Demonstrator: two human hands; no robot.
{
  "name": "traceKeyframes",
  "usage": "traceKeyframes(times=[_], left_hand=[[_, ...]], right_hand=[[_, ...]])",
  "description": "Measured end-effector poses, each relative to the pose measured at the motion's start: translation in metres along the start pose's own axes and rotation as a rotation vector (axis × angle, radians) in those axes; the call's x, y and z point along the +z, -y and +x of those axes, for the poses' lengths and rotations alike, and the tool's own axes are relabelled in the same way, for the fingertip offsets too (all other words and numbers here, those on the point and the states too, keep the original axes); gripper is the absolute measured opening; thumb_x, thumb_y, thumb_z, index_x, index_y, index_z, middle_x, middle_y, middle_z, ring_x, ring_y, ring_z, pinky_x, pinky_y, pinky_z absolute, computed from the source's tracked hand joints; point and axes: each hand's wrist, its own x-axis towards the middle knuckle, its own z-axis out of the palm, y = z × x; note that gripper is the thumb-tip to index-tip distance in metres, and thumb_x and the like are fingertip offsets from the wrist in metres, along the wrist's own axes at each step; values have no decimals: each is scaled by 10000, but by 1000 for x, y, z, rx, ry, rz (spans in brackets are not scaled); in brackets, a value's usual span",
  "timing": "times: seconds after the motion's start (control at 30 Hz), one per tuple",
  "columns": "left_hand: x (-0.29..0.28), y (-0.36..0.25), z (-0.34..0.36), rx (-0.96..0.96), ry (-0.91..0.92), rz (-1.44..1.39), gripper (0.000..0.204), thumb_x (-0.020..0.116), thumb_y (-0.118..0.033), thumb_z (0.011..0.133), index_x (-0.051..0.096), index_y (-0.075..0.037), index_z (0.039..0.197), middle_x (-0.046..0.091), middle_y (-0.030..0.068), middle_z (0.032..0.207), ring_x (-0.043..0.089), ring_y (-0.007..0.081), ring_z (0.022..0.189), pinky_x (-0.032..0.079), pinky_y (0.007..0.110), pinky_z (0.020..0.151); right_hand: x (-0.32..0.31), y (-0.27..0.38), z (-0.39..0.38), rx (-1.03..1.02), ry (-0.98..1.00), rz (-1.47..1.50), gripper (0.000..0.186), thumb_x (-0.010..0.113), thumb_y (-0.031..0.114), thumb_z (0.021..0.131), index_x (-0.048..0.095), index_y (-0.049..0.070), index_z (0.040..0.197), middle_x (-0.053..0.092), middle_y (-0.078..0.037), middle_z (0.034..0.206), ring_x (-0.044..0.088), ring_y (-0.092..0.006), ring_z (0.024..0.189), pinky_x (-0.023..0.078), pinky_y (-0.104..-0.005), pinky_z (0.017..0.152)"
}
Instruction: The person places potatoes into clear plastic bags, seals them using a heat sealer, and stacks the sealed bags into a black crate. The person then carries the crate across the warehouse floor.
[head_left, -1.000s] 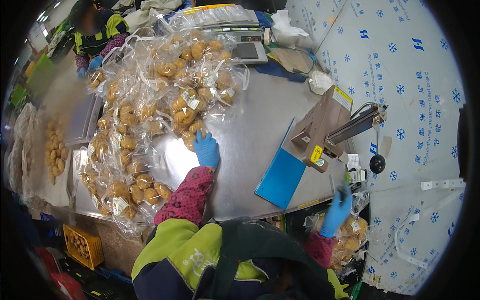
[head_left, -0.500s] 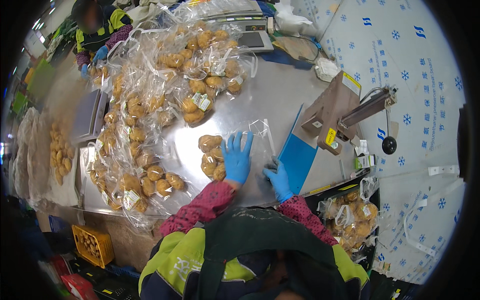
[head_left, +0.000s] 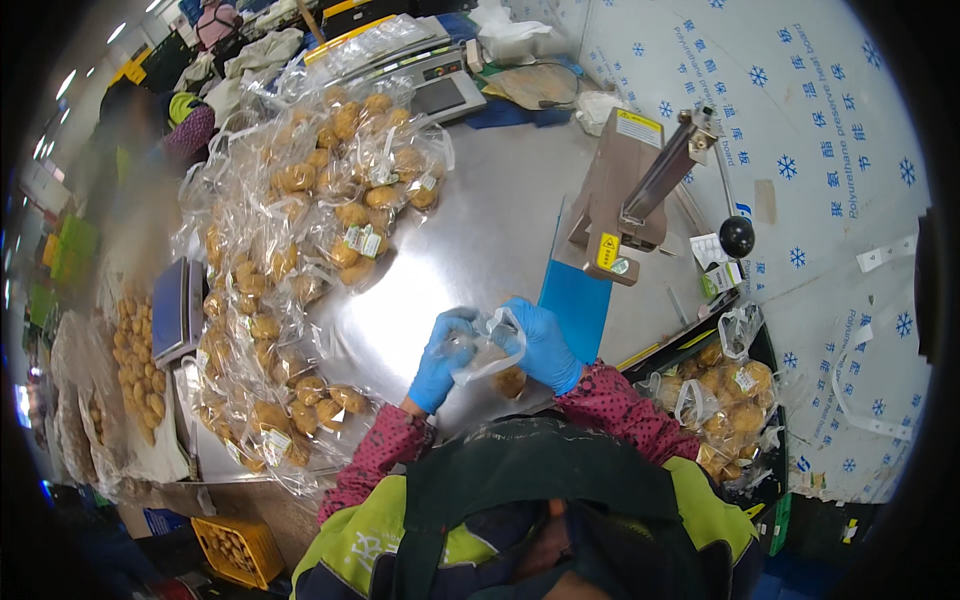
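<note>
A clear plastic bag of potatoes (head_left: 508,382) hangs close in front of my body, over the table's near edge. My left hand (head_left: 441,360), in a blue glove, closes on the left side of the bag's top. My right hand (head_left: 547,346), gloved alike, grips the other side by the white handle loop. Most of the potatoes inside are hidden by the gathered plastic and my hands. Just right of my right hand lies a blue plate (head_left: 577,310) at the base of a brown lever machine (head_left: 620,185) with a black knob.
Bagged potatoes (head_left: 290,270) heap along the table's left and far side. A scale (head_left: 440,95) stands at the back, another (head_left: 178,310) at the left. Loose potatoes (head_left: 138,360) lie beyond it. A dark crate of bagged potatoes (head_left: 725,410) stands at right. Another person (head_left: 185,125) works far left.
The potato bag, lying flat under my spread left hand before, is now lifted toward me. Both hands have closed on its top. My view has shifted, and the other person has bent away.
</note>
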Motion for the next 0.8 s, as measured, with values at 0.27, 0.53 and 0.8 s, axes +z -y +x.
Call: traceKeyframes(times=[0.27, 0.53, 0.8], left_hand=[[97, -9, 38, 99, 304, 415, 339, 618, -194, 834, 568, -27, 1124, 558, 138, 1102, 557, 259, 1023, 465, 329, 846], [198, -107, 149, 1133, 670, 765, 139, 619, -184, 760, 627, -144, 892, 563, 50, 859, 568, 220, 838, 470, 321, 709], [168, -107, 166, 926, 207, 1128, 174, 670, -192, 699, 690, -203, 872, 596, 36, 940, 565, 264, 848, 463, 376, 678]], right_hand=[[-79, 61, -19, -389, -245, -212, 238, 708, 94, 761, 655, 59, 991, 625, -120, 950, 599, -273, 824, 471, -371, 752], [-93, -83, -125, 72, -542, 356, 573, 599, 221, 879, 361, 18, 1360, 485, -120, 1273, 515, -224, 1089, 456, -349, 904], [-168, 23, -33, 57, -861, 807, 530, 463, 378, 962, 456, -37, 1292, 617, -162, 1055, 618, -246, 928, 507, -361, 737]])
